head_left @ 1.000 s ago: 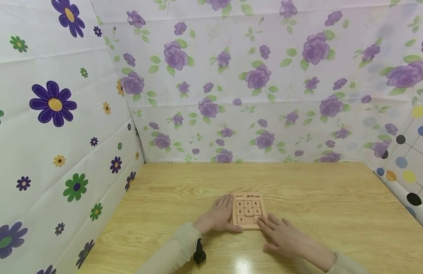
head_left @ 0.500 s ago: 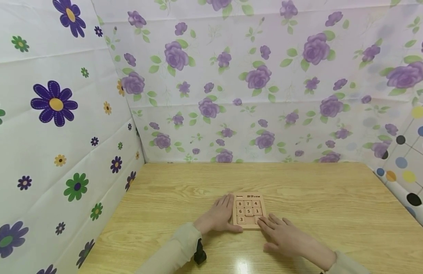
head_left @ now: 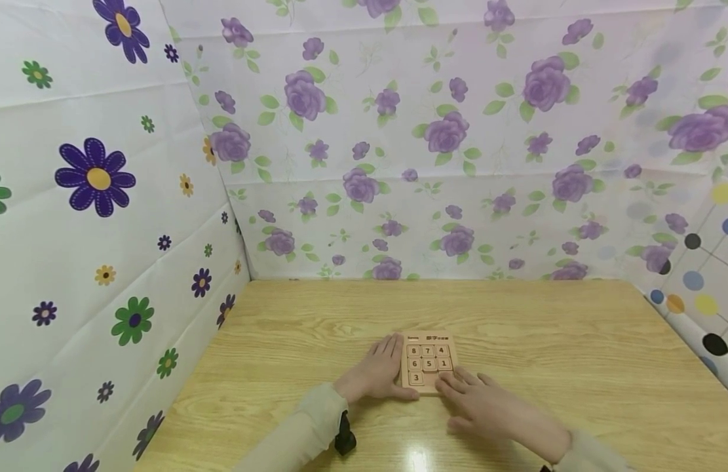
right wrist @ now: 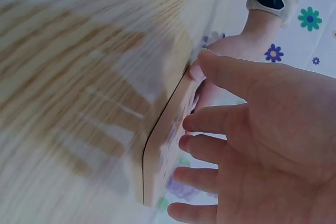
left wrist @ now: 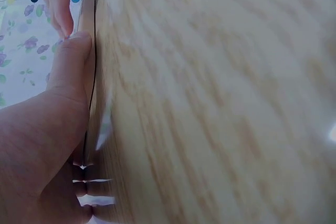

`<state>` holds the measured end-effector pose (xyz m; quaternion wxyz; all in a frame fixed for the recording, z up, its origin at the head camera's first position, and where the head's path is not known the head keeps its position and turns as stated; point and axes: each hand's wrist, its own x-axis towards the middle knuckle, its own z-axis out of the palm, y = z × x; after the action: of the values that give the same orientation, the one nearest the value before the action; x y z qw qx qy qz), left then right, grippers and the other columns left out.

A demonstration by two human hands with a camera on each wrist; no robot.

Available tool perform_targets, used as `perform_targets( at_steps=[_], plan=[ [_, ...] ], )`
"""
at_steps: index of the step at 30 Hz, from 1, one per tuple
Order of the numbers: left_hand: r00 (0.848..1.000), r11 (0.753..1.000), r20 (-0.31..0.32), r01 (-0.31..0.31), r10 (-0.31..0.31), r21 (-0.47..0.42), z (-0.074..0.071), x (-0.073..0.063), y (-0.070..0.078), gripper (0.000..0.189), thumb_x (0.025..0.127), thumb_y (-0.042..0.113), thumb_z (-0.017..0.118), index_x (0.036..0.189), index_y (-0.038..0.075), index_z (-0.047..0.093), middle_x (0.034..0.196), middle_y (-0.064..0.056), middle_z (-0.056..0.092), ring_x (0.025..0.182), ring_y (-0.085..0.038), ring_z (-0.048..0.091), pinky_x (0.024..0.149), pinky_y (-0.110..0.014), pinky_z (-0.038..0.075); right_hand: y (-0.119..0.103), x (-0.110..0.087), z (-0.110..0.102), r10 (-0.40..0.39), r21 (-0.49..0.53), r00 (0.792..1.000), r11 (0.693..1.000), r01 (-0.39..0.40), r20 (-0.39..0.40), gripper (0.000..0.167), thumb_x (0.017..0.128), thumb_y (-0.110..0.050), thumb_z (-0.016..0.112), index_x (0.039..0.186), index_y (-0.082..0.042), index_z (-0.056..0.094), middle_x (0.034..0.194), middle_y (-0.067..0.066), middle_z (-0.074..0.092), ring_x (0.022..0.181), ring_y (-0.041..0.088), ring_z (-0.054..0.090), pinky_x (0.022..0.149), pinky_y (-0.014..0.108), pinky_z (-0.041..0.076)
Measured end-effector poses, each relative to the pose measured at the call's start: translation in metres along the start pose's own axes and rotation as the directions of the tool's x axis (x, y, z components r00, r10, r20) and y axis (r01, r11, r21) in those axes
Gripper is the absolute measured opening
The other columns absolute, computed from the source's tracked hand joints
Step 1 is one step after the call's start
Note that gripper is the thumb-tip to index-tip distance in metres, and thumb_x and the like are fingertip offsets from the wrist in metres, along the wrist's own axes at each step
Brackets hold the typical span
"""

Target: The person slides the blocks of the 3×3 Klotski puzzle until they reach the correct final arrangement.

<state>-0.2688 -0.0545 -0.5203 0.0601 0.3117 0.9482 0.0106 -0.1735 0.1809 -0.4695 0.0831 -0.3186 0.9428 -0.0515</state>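
Here, nearest my feed, cream sleeves (head_left: 305, 419) lead to two hands, neither clenched. The left hand (head_left: 374, 373) lies fairly straight-fingered along the board's left side, its thumb along the near edge. The right hand (head_left: 481, 403) has its fingers extended and parted, the fingertips over the near right corner; I can't tell how firmly they press. Between the hands, the wooden number board (head_left: 421, 339) lies flat, a thin pale slab whose long axis runs away from me, its printed heading at the far end and its digits upright to my view. Square wooden tiles (head_left: 428, 364) fill its recess: 8-7-4, 6-5-1, then 3 beside a bare slot. Around it spreads the glossy, wood-grained table (head_left: 316, 308); beyond, I see creased white cloth (head_left: 399, 151) printed with purple roses.
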Motion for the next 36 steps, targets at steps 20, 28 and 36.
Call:
perform_targets(
  at_steps=[20,28,36],
  plan=[
    [1.0,1.0,0.015,0.007,-0.007,-0.017,0.002,-0.001,-0.001,0.124,0.076,0.082,0.05,0.154,-0.003,0.006,0.161,-0.021,0.01,0.15,-0.033,0.015,0.121,-0.046,0.022,-0.012,0.031,0.009,-0.088,-0.028,0.995,0.996,0.087,-0.038,0.072,0.094,-0.057,0.046,0.149,-0.011,0.038,0.155,0.009,0.035,0.145,0.038,0.028,0.113,0.063,0.029],
    [1.0,1.0,-0.003,-0.001,0.001,-0.006,0.003,-0.002,-0.001,0.124,0.076,0.082,0.05,0.154,-0.003,0.006,0.161,-0.022,0.012,0.149,-0.033,0.017,0.12,-0.046,0.025,-0.014,0.033,0.01,-0.082,-0.024,0.997,0.996,0.081,-0.013,0.073,0.093,-0.057,0.047,0.149,-0.01,0.038,0.155,0.009,0.036,0.145,0.037,0.027,0.113,0.062,0.028],
    [1.0,1.0,0.009,0.009,-0.008,-0.012,0.004,-0.001,-0.001,0.123,0.076,0.083,0.048,0.154,-0.002,0.006,0.161,-0.021,0.01,0.15,-0.033,0.015,0.121,-0.046,0.023,-0.014,0.03,0.009,-0.072,-0.009,0.997,0.997,0.071,-0.023,0.073,0.093,-0.055,0.05,0.148,-0.009,0.039,0.154,0.01,0.038,0.145,0.039,0.026,0.112,0.064,0.028]
  ],
)
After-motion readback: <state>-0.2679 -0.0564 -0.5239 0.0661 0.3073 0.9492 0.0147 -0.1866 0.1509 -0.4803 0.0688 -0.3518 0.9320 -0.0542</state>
